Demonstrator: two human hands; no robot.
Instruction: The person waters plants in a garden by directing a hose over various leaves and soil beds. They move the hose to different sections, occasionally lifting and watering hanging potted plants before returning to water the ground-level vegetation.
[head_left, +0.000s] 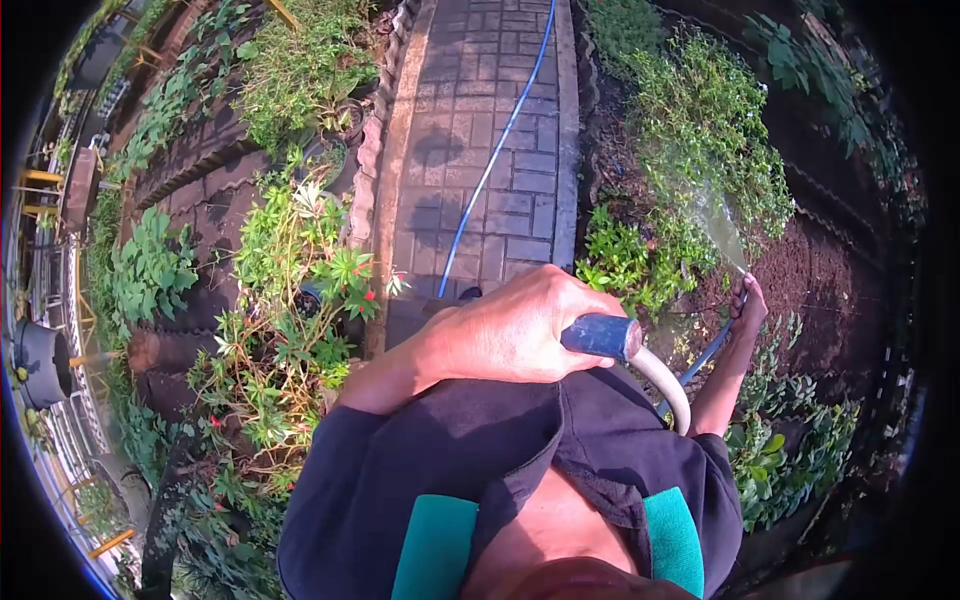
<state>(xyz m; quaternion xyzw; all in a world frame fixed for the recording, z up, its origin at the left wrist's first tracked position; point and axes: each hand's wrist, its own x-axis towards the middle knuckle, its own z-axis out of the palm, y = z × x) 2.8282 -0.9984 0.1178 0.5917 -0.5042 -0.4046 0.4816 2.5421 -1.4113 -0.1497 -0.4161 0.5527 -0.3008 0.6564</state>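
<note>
Closest in, a dark shirt (pixel 450 450) with teal straps (pixel 432 548) fills the bottom of the view. Just above it, the left arm comes in bent from the left. The left hand (pixel 515 330) lies knuckles up across the chest, its fingers (pixel 575 300) clamped around a thick blue sleeve (pixel 600 336) on the hose (pixel 497 150). From the sleeve a pale stretch of hose (pixel 668 385) curves down to the right. A thin blue length then rises to the right hand (pixel 747 303).

The right arm reaches out forward over the bed, forearm bare. Its fingers are closed on the hose end, though how the thumb sits is too small to tell. A spray of water (pixel 722 230) fans up from that hand onto leafy green plants (pixel 700 140) beside dark soil (pixel 820 270). Behind the left hand, the blue hose trails away along a brick-paved path (pixel 480 80).
</note>
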